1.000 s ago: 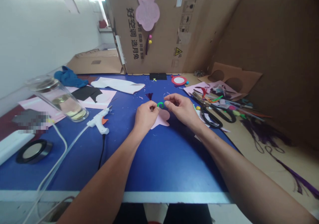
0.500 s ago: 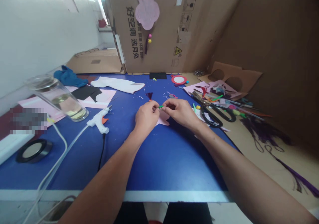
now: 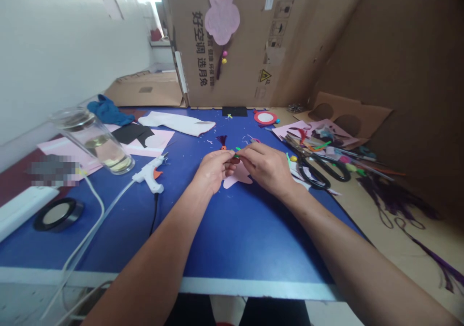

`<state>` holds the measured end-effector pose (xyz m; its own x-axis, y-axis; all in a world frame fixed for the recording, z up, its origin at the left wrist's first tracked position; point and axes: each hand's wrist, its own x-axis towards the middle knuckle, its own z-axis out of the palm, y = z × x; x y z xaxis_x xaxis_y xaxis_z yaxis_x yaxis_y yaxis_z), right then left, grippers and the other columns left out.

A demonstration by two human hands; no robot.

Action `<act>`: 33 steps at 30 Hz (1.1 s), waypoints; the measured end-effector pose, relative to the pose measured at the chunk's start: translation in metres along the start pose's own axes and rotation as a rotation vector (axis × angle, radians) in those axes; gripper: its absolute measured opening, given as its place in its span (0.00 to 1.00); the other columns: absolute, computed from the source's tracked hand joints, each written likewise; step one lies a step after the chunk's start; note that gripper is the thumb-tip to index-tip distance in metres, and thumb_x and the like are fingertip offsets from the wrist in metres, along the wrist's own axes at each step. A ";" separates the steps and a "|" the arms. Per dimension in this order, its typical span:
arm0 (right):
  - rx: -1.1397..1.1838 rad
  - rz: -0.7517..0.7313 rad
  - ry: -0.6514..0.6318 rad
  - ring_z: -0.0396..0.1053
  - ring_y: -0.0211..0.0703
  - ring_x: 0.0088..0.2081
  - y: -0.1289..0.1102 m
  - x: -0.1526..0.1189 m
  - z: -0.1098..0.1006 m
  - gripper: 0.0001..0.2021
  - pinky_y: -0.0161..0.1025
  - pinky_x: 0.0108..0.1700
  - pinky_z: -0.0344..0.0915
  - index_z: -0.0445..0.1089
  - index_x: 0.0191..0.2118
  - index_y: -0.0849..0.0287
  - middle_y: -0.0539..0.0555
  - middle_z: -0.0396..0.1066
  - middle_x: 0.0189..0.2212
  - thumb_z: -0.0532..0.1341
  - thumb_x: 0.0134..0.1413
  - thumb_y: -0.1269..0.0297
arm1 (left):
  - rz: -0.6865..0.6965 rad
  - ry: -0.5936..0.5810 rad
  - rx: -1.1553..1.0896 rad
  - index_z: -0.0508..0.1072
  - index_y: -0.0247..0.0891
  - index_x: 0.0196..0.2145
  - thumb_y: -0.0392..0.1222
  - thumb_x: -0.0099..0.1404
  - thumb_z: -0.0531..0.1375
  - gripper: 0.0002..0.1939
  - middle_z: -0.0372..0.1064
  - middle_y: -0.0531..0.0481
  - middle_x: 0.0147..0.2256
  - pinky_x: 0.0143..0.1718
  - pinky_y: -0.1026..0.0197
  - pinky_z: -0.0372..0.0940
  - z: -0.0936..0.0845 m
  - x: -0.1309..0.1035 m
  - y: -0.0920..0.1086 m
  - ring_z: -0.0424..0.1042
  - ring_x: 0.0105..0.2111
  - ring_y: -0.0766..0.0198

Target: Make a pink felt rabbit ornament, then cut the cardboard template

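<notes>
Between my two hands, over the middle of the table, is a small bright green strip (image 3: 238, 150); its exact kind is too small to make out. My left hand (image 3: 216, 169) pinches its left end with thumb and forefinger, the other fingers curled below. On the other end, the fingertips of my right hand (image 3: 267, 167) are pressed together. Beneath them lies a pink paper cutout (image 3: 238, 177), partly covered by the hands. Just beyond my left hand is a dark purple tassel (image 3: 222, 139) with an orange bit at its base.
To the left are a white glue gun (image 3: 149, 174), a glass jar (image 3: 108, 145) of liquid and a roll of black tape (image 3: 58, 215). Black-handled scissors (image 3: 314, 174) lie among scraps at the right. A cardboard panel (image 3: 246, 41) with a pink cutout stands behind.
My left hand has turned so that its lower fingers show. The right fingers have closed in over the green strip. The view has shifted slightly, moving the background right.
</notes>
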<state>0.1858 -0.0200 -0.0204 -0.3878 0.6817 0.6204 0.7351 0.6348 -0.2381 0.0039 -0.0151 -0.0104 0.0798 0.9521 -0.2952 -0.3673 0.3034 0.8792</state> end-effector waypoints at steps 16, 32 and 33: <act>0.821 0.590 0.053 0.69 0.40 0.28 -0.004 0.013 0.007 0.12 0.39 0.32 0.66 0.79 0.35 0.57 0.52 0.77 0.28 0.71 0.55 0.53 | 0.182 0.004 0.195 0.79 0.38 0.32 0.38 0.63 0.70 0.04 0.77 0.49 0.29 0.27 0.66 0.61 0.003 -0.001 -0.003 0.69 0.24 0.70; 0.845 0.601 0.018 0.67 0.39 0.27 -0.002 0.012 0.011 0.12 0.38 0.30 0.65 0.79 0.35 0.57 0.51 0.74 0.26 0.71 0.54 0.52 | 0.190 0.017 0.218 0.81 0.38 0.29 0.37 0.59 0.72 0.04 0.73 0.52 0.26 0.29 0.64 0.60 0.001 0.003 -0.006 0.66 0.25 0.70; 0.846 0.602 0.017 0.67 0.39 0.27 -0.002 0.012 0.011 0.13 0.38 0.30 0.65 0.79 0.35 0.57 0.51 0.75 0.26 0.71 0.54 0.52 | 0.186 0.020 0.215 0.82 0.38 0.29 0.37 0.58 0.72 0.03 0.73 0.52 0.26 0.28 0.64 0.59 0.001 0.003 -0.006 0.66 0.25 0.70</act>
<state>0.1735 -0.0088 -0.0205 -0.0731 0.9695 0.2341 0.1710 0.2434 -0.9547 0.0074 -0.0141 -0.0156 0.0107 0.9919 -0.1264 -0.1686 0.1264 0.9775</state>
